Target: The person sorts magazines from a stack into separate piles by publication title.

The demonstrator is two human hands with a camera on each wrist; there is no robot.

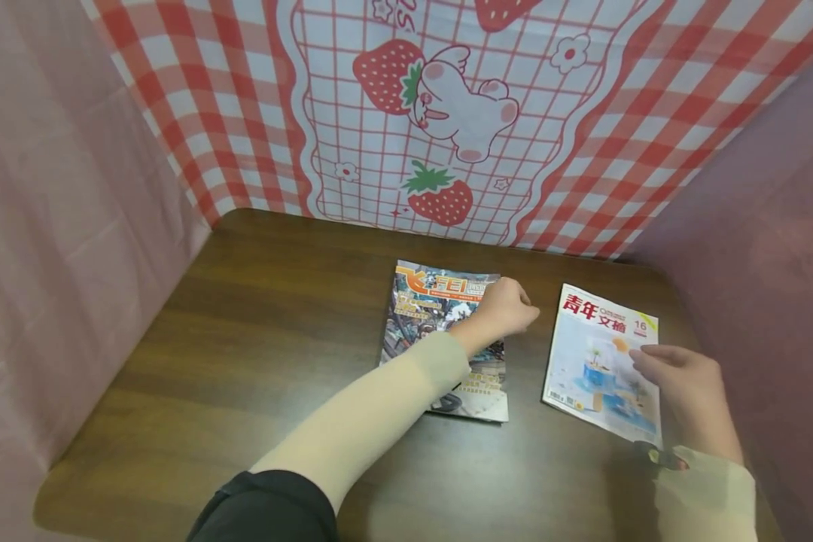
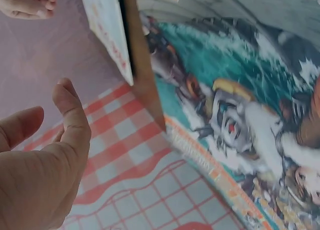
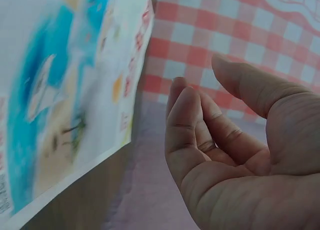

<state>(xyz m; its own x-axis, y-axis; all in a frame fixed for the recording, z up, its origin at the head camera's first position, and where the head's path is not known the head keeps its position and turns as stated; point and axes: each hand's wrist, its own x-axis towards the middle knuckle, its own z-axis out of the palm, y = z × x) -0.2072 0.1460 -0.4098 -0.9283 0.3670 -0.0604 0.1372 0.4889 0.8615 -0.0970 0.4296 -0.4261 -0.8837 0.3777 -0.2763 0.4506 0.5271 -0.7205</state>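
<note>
A comic-style magazine with an orange title lies face up on the table, partly covered by the left forearm. Over its upper right edge hovers my left hand; in the left wrist view, thumb and index finger stand apart with nothing between them. To the right, a white magazine with red characters and a blue beach picture also lies face up. My right hand is above its right edge. In the right wrist view its loosely bent fingers hold nothing, with the thumb apart.
The brown wooden table has rounded corners. A red-and-white checked cloth with strawberries hangs behind it. Pink cloth hangs at the left, and a mauve cloth at the right. A dark band is near the right wrist.
</note>
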